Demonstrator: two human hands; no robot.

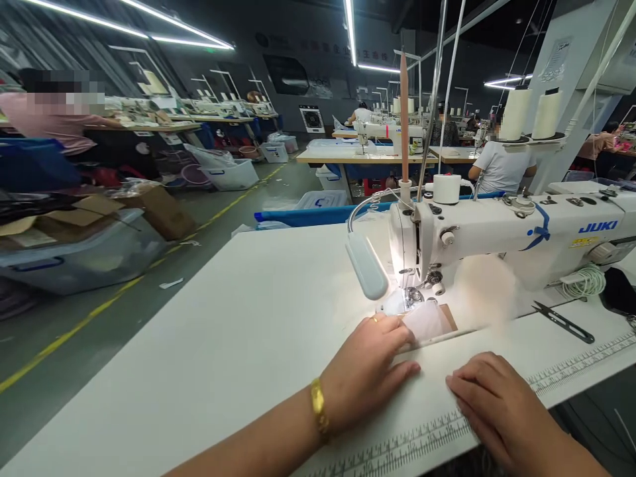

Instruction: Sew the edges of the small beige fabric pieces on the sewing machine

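A white sewing machine (477, 232) marked JUKI stands on the worktable, its lamp (366, 265) lighting the needle area. Below the needle and presser foot (412, 297) lies a small piece of thin white cloth (424, 321), with a brown strip (448, 317) at its right edge. My left hand (370, 361) lies palm down, fingertips at the cloth's left edge and thumb spread away. On the tabletop near the front edge rests my right hand (497, 404), fingers loosely bent, nothing visible in it. A pale round blur (485, 291) beside the cloth is too smeared to name.
Black thread snips (564, 322) lie right of the cloth, near a coil of pale cord (583, 281). A printed ruler (407, 440) runs along the table's front edge. Plastic bins (89, 255) stand left of the aisle. Other people sit at machines beyond.
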